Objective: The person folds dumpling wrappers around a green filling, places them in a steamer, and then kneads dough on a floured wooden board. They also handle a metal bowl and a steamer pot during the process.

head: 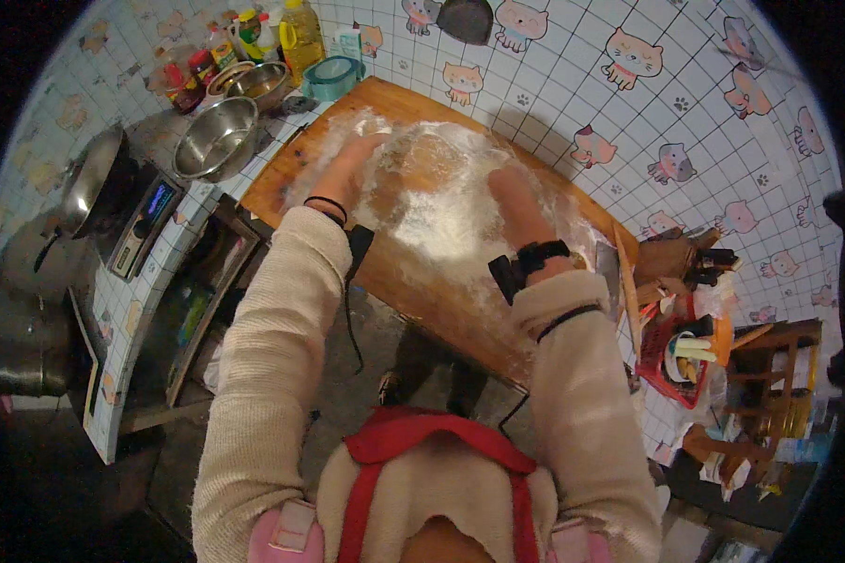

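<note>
In front of me lies a large wooden board [289, 176] with white flour [436, 218] spread over much of it. My left hand [352, 160] is over the left part of the floury patch, its fingertips whitened and blurred. My right hand [515, 200] reaches down at the right side of the flour, with its fingers mostly lost in blur and white dust. Between the hands, towards the back, is a brownish rounded area [429, 158] ringed by flour; whether it is thin dough or bare wood, I cannot tell.
Steel bowls [216, 141], a teal container [332, 76] and an oil bottle [301, 39] stand at the back left. A wok [95, 179] sits by an induction cooker [144, 225]. Right of the board are a knife block [669, 260] and a red basket [676, 383]. A tiled wall [535, 91] rises behind.
</note>
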A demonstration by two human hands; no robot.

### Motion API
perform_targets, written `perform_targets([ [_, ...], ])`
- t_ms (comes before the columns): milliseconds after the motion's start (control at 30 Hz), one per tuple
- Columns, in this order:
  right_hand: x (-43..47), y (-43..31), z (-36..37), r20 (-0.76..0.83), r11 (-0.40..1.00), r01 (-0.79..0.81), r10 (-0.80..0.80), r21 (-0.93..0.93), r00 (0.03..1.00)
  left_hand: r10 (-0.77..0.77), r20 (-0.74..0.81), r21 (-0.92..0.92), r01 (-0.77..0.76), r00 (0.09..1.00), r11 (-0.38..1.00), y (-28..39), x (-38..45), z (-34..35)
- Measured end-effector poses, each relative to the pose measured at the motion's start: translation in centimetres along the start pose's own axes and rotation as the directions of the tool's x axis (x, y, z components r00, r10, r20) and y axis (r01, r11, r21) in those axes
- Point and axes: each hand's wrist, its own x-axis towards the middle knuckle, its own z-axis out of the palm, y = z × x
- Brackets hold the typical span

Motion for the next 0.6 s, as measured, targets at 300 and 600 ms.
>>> perform_targets([
  [300,-2.0,5.4,-1.5,0.234,0.419,0.141,0.179,-0.897,0.956,0.372,0.218,0.823,-0.375,0.902,0.427,-9.6,1.1,-3.0],
  [600,8.6,15.9,13.7,0.408,0.558,0.517,-0.319,-0.649,0.856,0.664,0.077,0.691,-0.520,0.744,0.503,-16.9,-2.3,-3.4],
])
